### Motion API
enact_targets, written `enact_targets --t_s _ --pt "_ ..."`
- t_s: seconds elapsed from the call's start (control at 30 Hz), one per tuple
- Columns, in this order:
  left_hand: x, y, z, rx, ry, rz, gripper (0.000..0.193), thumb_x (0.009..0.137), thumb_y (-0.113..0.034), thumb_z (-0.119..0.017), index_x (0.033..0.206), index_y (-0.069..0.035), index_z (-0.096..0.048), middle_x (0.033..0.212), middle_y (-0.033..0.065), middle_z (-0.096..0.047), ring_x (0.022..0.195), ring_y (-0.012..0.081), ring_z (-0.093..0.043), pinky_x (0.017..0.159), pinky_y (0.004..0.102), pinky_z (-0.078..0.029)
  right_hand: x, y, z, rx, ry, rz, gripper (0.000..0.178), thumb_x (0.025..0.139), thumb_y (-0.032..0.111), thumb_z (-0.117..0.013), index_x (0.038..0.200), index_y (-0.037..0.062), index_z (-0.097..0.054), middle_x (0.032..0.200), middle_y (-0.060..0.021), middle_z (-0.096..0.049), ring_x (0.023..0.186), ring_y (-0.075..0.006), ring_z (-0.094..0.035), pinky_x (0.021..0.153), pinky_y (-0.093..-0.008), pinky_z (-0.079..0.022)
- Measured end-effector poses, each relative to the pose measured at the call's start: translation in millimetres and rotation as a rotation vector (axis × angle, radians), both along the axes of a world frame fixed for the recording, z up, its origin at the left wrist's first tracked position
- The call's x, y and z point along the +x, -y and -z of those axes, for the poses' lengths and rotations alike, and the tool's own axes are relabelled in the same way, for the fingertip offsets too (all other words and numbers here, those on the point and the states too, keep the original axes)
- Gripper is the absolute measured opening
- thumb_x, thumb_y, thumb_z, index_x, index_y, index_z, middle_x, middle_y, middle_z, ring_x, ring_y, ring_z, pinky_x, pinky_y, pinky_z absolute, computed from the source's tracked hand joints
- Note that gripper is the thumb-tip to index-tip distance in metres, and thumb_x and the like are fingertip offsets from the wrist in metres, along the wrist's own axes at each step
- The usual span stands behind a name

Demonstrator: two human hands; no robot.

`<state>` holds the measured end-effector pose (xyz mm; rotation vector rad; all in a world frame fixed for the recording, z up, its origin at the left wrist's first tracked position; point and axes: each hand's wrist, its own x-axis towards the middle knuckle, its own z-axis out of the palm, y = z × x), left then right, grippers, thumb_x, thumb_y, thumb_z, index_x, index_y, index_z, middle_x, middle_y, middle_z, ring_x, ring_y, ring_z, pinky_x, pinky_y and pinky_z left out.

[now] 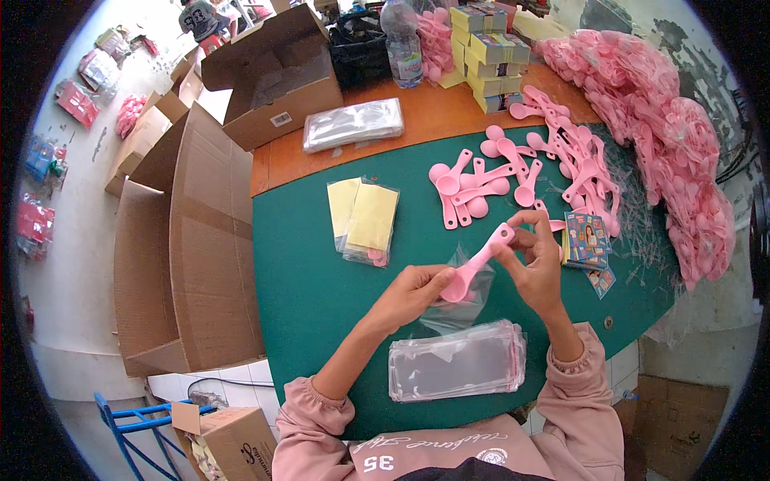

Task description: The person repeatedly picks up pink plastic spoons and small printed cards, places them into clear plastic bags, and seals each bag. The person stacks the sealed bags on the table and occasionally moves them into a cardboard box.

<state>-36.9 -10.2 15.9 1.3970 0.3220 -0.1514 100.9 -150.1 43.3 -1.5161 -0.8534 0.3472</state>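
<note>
My right hand [532, 260] pinches the handle end of a pink spoon [481, 259] between thumb and fingers. The spoon slants down to the left, its bowl against a clear plastic bag [451, 319]. My left hand [415, 290] is closed on the bag's edge, thumb beside the bowl. Whether the bowl lies inside the bag, I cannot tell. Some pink shows through the plastic beneath it. Just below lies a stack of clear bags [453, 365]. Filled packets with yellow cards [373, 216] rest beyond my left hand. Colourful printed cards [587, 238] lie right of my right hand.
Loose pink spoons [589, 170] spread over the green table's [301, 297] far right. Bagged pink spoons [674, 136] heap along its right edge. At the back stand bundled cards [489, 60], a bottle [403, 48] and an opened carton [281, 104]. A large cardboard box [212, 240] borders the left.
</note>
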Motion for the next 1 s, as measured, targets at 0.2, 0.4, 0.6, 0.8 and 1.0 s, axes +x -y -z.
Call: enact_targets --t_s 0.2,0.4,0.6,0.8,1.0 --pt "10 6 -23 -0.132 0.150 -0.211 0.034 0.094 -0.023 -0.038 0.105 0.002 -0.057 0.088 0.0075 -0.063 0.080 0.0094 -0.059 0.067 0.0196 -0.046 -2 -1 -2 0.033 0.199 -0.355 0.045 0.086 0.044 -0.048 0.103 0.0034 -0.051 0.109 -0.0143 -0.053 0.095 -0.0198 -0.054 0.078 -0.0303 -0.045" --pt "6 -11 -21 -0.150 0.097 -0.242 0.035 0.095 -0.025 -0.035 0.107 0.002 -0.055 0.089 0.0112 -0.063 0.078 0.0114 -0.061 0.063 0.0193 -0.047 57 29 -15 -0.314 0.431 -0.230 0.043 0.084 0.042 -0.049 0.098 0.0033 -0.061 0.118 -0.0156 -0.047 0.098 -0.0263 -0.050 0.085 -0.0338 -0.040" --pt "9 -21 -18 -0.094 0.116 -0.239 0.039 0.095 -0.028 -0.035 0.104 0.004 -0.055 0.090 0.0143 -0.063 0.078 0.0159 -0.061 0.062 0.0210 -0.048 117 113 7 -1.219 0.590 0.726 0.027 0.077 0.024 -0.059 0.089 -0.0008 -0.058 0.085 -0.0181 -0.058 0.089 -0.0324 -0.054 0.073 -0.0378 -0.042" --pt "9 -21 -23 -0.006 0.082 -0.222 0.036 0.095 -0.024 -0.035 0.104 0.004 -0.055 0.091 0.0138 -0.063 0.080 0.0140 -0.061 0.066 0.0208 -0.048 119 110 1 -1.121 0.474 0.821 0.028 0.074 0.025 -0.063 0.090 0.0028 -0.055 0.083 -0.0164 -0.059 0.076 -0.0357 -0.057 0.068 -0.0438 -0.044" --pt "9 -19 -14 0.037 0.178 -0.098 0.033 0.095 -0.023 -0.035 0.106 0.001 -0.055 0.092 0.0103 -0.063 0.086 0.0134 -0.060 0.071 0.0223 -0.047 74 65 -30 -0.261 0.318 0.504 0.016 0.080 0.002 -0.055 0.095 0.0040 -0.054 0.081 -0.0043 -0.059 0.068 -0.0136 -0.054 0.060 -0.0295 -0.045"
